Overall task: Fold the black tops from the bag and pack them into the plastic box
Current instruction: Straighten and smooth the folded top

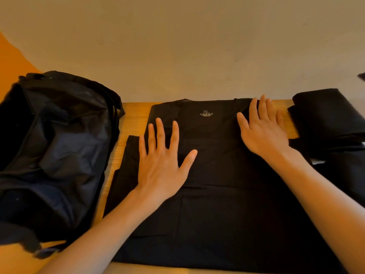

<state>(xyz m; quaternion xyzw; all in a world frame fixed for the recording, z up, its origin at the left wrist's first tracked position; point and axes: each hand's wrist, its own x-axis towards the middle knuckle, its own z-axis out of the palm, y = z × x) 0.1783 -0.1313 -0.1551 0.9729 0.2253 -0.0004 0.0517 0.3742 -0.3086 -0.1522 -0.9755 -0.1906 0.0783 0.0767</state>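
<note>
Black cotton top lies flat on wooden tabletop, neck label up. Left hand and right hand press it, fingers straight, released. Black fabric bag at left.

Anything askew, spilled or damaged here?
Nothing stands out. The black top lies flat on the wooden table, with the left hand and right hand spread open on it. The bag sits open on its left, folded black clothes on its right.

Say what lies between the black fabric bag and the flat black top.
Head view: only a bare strip of wooden table separates bag and top.
</note>
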